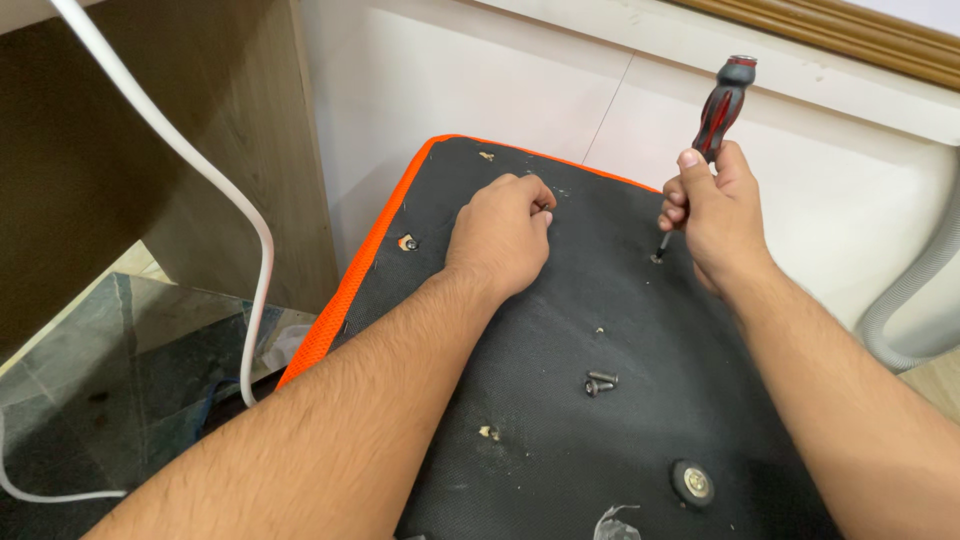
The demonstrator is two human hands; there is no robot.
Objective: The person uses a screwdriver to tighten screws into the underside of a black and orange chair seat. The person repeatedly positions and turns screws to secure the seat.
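Black fabric seat underside (560, 330), orange-edged, leaning on wall. Right hand (715, 215) grips screwdriver (722, 100), tip at hole. Left hand (505, 235) fisted, pinching something unclear. Judged: fastening step; 2 loose bolts (600, 383) next.

Both bare forearms are reaching forward over the black fabric-covered seat base (560, 330), the left hand (500, 235) curling knuckles-up into a loose fist while the right hand (715, 205) is clenching upright.

Soft, even room light falls from above, bright on the white wall panel (480, 90). The black fabric seat underside (560, 330) stays dull and glare-free. Faint shadows sit beneath both forearms. Everything looks sharp, edges barely bent.
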